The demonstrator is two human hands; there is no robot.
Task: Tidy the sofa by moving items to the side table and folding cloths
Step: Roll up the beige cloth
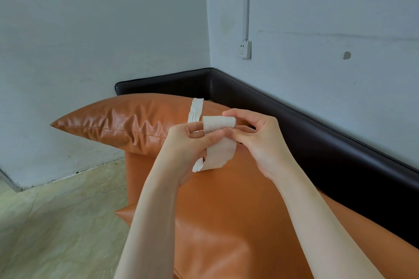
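Here I see both hands raised over the orange sofa seat (226, 210), sharing a white cloth strip (221, 150). The left hand (181, 145) pinches it, its fingers (197, 135) curled on the strip's middle. The right hand (256, 138) holds the rolled end between thumb and fingertips. One tail runs beyond the fingers onto the orange cushion (127, 118); another hangs below them, possibly brushing the seat.

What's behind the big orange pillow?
Behind the orange pillow you can see the sofa's dark backrest and the pale wall. The pillow covers the seat corner behind it, so anything there is hidden.
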